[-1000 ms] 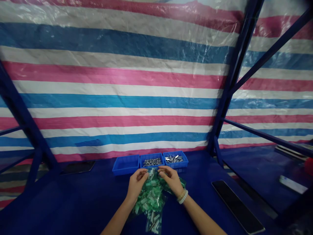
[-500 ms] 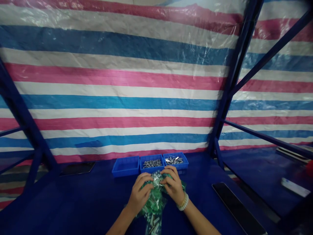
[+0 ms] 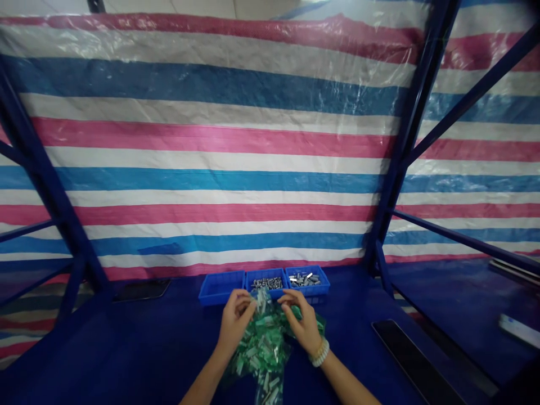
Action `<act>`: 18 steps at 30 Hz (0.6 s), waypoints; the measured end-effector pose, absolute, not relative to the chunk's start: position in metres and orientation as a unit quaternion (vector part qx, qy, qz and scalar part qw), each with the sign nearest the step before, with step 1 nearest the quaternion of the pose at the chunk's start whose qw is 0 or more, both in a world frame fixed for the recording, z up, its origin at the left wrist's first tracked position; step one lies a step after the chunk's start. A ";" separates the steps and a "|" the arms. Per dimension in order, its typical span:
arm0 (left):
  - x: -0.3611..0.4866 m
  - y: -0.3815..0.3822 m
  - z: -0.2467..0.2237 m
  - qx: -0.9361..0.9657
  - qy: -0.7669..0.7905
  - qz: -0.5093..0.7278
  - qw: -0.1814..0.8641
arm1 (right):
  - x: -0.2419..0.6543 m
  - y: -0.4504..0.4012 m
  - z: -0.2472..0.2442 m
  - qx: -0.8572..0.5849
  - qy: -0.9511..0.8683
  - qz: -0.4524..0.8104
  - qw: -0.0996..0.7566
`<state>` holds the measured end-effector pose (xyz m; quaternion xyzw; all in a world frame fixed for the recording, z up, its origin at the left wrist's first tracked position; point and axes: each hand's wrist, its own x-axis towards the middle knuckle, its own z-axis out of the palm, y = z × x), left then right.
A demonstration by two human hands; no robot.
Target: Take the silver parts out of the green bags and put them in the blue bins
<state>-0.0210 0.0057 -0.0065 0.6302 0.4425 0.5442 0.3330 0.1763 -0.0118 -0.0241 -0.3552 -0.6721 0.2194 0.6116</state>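
A small clear bag [image 3: 262, 302] is pinched at its left edge by my left hand [image 3: 237, 316], its fingers closed. Beside it on the right, my right hand [image 3: 302, 323] is raised with thumb and fingers apart, holding nothing that I can see; a bracelet is on that wrist. Under and between both hands lies a heap of green-tinted clear bags [image 3: 264, 346] with small metal pieces in them. A strip of clear bag with metal pieces [image 3: 270, 388] runs toward the bottom edge.
Behind the hands stand a left blue bin [image 3: 222, 298] with nothing visible inside and two blue bins [image 3: 310, 290] of small metal parts. Dark flat devices lie at left [image 3: 142, 289] and right [image 3: 415, 360]. Blue frame posts [image 3: 399, 163] flank the table.
My right hand has come off the small bag and its fingers have spread. My left hand has shifted left with the bag, uncovering more of the green heap. The view has shifted slightly.
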 end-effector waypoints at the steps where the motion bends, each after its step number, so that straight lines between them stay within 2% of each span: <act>1: -0.032 0.016 -0.002 0.626 0.470 0.545 0.301 | 0.178 -0.011 -0.024 -0.361 -0.659 0.225 0.621; 3: -0.056 0.041 0.010 0.636 0.560 0.488 0.208 | 0.181 -0.009 -0.022 -0.377 -0.633 0.235 0.634; 4: -0.069 0.054 0.016 0.644 0.619 0.422 0.156 | 0.183 -0.008 -0.022 -0.385 -0.621 0.240 0.639; 5: -0.080 0.066 0.022 0.645 0.641 0.390 0.141 | 0.184 -0.007 -0.021 -0.393 -0.610 0.243 0.644; 13: -0.087 0.121 0.018 0.673 0.708 0.142 0.161 | 0.189 -0.001 -0.027 -0.406 -0.586 0.242 0.658; 18: -0.082 0.116 0.024 0.695 0.703 0.061 0.136 | 0.189 0.000 -0.029 -0.414 -0.596 0.241 0.644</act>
